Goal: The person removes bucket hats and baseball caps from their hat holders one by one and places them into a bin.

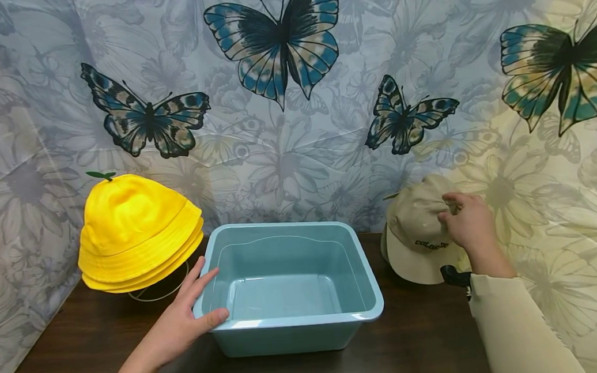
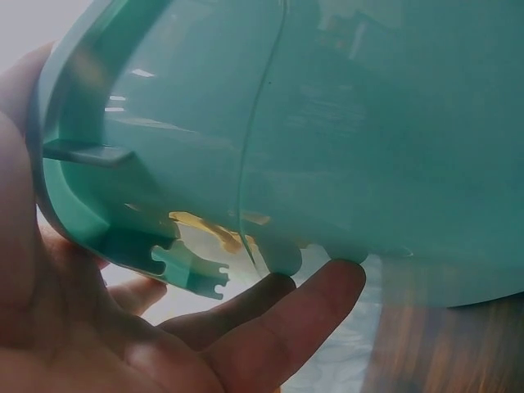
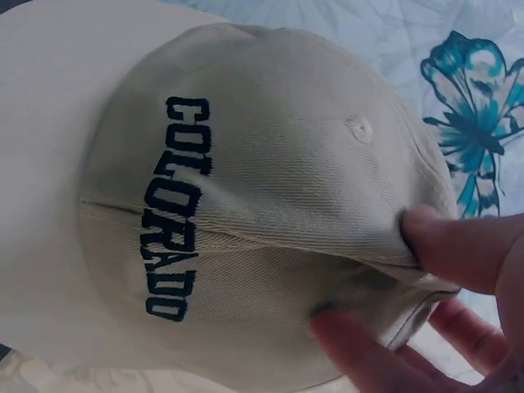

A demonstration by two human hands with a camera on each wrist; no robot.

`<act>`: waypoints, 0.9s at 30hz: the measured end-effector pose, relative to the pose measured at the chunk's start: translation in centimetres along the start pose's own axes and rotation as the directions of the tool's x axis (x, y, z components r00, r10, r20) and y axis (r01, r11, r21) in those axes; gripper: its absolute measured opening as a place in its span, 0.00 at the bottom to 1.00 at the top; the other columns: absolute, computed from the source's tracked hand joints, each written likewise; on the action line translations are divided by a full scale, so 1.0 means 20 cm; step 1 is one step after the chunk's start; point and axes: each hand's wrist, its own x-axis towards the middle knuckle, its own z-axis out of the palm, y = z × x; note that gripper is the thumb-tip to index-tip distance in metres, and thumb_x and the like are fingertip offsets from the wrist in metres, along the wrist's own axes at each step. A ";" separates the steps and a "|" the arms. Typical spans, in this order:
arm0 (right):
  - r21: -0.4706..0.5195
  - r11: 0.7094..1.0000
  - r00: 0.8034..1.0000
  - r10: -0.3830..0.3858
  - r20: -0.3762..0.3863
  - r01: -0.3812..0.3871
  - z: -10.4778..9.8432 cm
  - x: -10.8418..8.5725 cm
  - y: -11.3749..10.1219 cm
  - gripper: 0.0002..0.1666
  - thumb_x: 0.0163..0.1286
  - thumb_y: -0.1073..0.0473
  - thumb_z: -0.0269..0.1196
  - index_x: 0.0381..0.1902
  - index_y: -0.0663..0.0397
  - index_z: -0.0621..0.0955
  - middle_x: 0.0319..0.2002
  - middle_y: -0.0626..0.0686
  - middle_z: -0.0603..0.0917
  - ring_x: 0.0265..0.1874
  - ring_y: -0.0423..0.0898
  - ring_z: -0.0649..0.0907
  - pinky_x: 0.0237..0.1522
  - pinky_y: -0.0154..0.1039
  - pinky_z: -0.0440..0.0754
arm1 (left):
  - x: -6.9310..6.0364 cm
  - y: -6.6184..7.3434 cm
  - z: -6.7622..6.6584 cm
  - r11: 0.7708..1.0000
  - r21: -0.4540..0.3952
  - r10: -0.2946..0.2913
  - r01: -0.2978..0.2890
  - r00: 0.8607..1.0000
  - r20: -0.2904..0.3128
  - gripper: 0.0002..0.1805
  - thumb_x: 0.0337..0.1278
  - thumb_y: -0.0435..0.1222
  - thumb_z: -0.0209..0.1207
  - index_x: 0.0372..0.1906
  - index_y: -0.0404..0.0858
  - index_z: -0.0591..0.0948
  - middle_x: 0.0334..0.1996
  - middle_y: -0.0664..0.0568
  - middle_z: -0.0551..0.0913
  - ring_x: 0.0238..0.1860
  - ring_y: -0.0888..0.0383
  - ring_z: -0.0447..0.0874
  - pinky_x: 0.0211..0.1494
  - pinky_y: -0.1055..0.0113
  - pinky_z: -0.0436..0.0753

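Note:
A light blue plastic basin (image 1: 283, 340) stands on the dark table with nothing inside it. My left hand (image 1: 180, 322) grips its front left corner, and in the left wrist view the fingers (image 2: 303, 315) lie against the outer wall under the rim (image 2: 51, 176). At the right, a beige baseball cap (image 1: 415, 219) has dark COLORADO lettering. My right hand (image 1: 473, 229) is at the top of its crown. Up close in the right wrist view, the thumb (image 3: 467, 250) and fingers pinch the crown (image 3: 270, 164), and the cloth creases between them.
A stack of yellow bucket hats (image 1: 135, 227), with a green sprout on top, sits on a wire stand (image 1: 160, 297) left of the basin. Behind everything hangs a butterfly-patterned cloth (image 1: 287, 170). Another edge shows at the cap's left. Dark wood tabletop (image 1: 408, 340) lies in front.

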 end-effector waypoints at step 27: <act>0.117 0.987 0.982 0.123 -0.144 -0.107 -0.10 0.01 -0.01 0.19 0.70 0.65 0.59 0.57 0.61 0.83 0.54 0.66 0.82 0.28 0.45 0.79 0.16 0.36 0.71 | 0.01 0.00 0.00 1.000 -0.002 -0.016 0.016 1.000 0.008 0.41 0.60 0.51 0.65 0.75 0.45 0.65 0.80 0.51 0.36 0.75 0.35 0.38 0.60 0.28 0.65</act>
